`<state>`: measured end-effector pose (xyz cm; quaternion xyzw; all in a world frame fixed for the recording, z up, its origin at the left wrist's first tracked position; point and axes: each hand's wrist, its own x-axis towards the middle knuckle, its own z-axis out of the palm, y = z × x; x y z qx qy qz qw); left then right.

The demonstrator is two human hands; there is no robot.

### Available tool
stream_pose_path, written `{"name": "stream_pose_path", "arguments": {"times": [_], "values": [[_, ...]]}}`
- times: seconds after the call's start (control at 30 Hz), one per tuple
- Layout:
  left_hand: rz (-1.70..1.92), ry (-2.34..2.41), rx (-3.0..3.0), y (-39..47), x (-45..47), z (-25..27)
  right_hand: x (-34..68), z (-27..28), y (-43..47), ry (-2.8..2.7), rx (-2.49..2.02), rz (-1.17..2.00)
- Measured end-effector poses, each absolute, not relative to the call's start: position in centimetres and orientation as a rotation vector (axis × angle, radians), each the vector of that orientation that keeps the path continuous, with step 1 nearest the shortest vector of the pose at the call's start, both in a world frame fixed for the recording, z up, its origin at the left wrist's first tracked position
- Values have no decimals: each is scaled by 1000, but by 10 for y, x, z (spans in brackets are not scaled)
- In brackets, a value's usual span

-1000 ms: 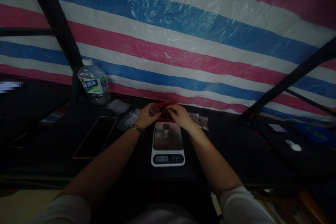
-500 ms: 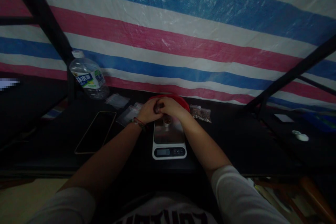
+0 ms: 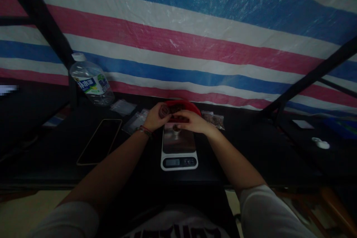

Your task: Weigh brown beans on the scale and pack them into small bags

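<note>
My left hand (image 3: pixel 155 118) is closed around a small round see-through container (image 3: pixel 164 111), held over the left edge of a red bowl (image 3: pixel 196 108). Loose brown bits (image 3: pixel 176 108) lie in the bowl. My right hand (image 3: pixel 193 122) reaches across the bowl's near rim with thumb and fingers apart, nothing visible between them. Its thumb is close to a small cup (image 3: pixel 176 131) with brown contents; whether they touch I cannot tell. That cup stands on the steel plate of a white digital scale (image 3: pixel 179 147). The scale's readout is too dim to read.
Left of the scale lie clear plastic bags (image 3: pixel 135 122) and a phone (image 3: pixel 99 142). A large plastic bottle (image 3: pixel 93 81) stands behind them. Small filled bags (image 3: pixel 214 119) sit right of the bowl. Farther right is a small white item (image 3: pixel 320 143). A striped sheet (image 3: pixel 178 55) hangs behind.
My hands were together above the scale and have come apart. The left keeps the container and tilts it; the right has moved down and right, toward the small cup.
</note>
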<state>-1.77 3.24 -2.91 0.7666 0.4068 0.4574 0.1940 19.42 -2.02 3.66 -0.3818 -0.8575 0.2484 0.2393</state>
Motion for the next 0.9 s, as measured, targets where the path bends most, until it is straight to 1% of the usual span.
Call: {"name": "stream_pose_path", "arguments": {"times": [0.13,0.23,0.33,0.5,0.63,0.73,0.8,0.9], "values": [[1292,1143,2137,34,-18,-31,194,27,-43,-2480,-1100,605],[1300,1136,2141,35,-19,-33,189,24,-50,-2419,-1152,553],[1307,1138,2141,35,-20,-33,188,25,-51,-2364,-1104,596],[1310,1171,2145,35,-21,-32,189,21,-49,-2332,-1117,617],[1298,1180,2149,34,-21,-31,190,15,-49,-2381,-1126,538],[1283,1181,2156,33,-20,-30,194,16,-48,-2417,-1070,592],[1287,1174,2150,34,-20,-30,197,19,-42,-2344,-1027,611],[1293,1166,2135,35,-20,-30,200,23,-21,-2223,-1064,519]]}}
